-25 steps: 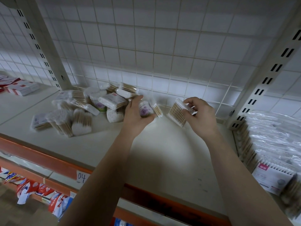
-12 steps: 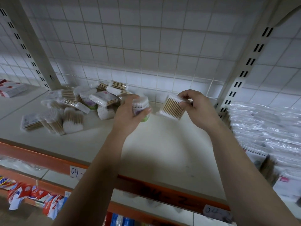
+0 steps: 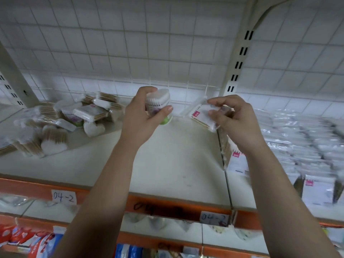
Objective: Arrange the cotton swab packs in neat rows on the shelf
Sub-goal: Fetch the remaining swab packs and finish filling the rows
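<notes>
My left hand (image 3: 143, 116) grips a round tub of cotton swabs (image 3: 159, 104) upright above the middle of the white shelf (image 3: 167, 164), white tips on top and a green base below my thumb. My right hand (image 3: 233, 118) pinches a flat clear pack of cotton swabs (image 3: 202, 116) with a pink label, tilted, just right of the tub. A loose heap of swab packs (image 3: 61, 123) lies on the shelf at the left. Rows of flat packs (image 3: 297, 146) fill the shelf section on the right.
A wire grid back panel (image 3: 149, 53) closes the shelf behind. Slotted uprights stand at the right (image 3: 236, 64) and far left (image 3: 11, 77). The orange front rail (image 3: 167, 203) carries handwritten "04-2" labels. Coloured packets hang on the lower shelf (image 3: 28, 241).
Both hands rose and shifted right with the view. The left hand turned the round tub upright. The right hand's flat pack turned so its labelled face shows.
</notes>
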The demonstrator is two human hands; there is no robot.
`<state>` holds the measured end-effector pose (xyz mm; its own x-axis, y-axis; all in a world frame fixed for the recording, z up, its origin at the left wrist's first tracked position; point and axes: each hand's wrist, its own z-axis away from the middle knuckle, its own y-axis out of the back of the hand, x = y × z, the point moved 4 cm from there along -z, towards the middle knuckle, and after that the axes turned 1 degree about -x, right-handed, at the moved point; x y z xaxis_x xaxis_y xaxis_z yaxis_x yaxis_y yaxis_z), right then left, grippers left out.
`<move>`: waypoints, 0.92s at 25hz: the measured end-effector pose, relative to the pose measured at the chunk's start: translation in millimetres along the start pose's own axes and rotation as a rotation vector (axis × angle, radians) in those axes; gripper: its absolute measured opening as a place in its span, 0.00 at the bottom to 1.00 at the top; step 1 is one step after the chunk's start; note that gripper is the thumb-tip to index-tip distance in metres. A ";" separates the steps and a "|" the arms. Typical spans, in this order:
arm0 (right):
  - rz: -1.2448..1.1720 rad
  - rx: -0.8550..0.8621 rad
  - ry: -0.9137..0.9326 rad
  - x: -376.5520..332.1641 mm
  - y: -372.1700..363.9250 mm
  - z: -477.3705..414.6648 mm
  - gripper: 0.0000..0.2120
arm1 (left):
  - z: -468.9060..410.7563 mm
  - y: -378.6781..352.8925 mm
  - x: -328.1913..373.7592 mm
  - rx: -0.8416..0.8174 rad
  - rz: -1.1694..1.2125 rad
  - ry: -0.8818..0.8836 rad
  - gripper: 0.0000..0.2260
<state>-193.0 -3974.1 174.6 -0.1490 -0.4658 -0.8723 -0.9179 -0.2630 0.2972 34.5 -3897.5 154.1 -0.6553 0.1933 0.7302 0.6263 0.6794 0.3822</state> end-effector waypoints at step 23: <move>0.128 -0.197 0.017 18.8 101.5 53.8 0.16 | 41.9 -91.0 88.4 -0.176 0.020 0.025 0.21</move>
<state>-308.8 -3964.1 167.5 -0.2517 -0.5198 -0.8164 -0.8021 -0.3599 0.4765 -98.1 -3912.6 160.1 -0.6325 0.1863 0.7518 0.7048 0.5409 0.4589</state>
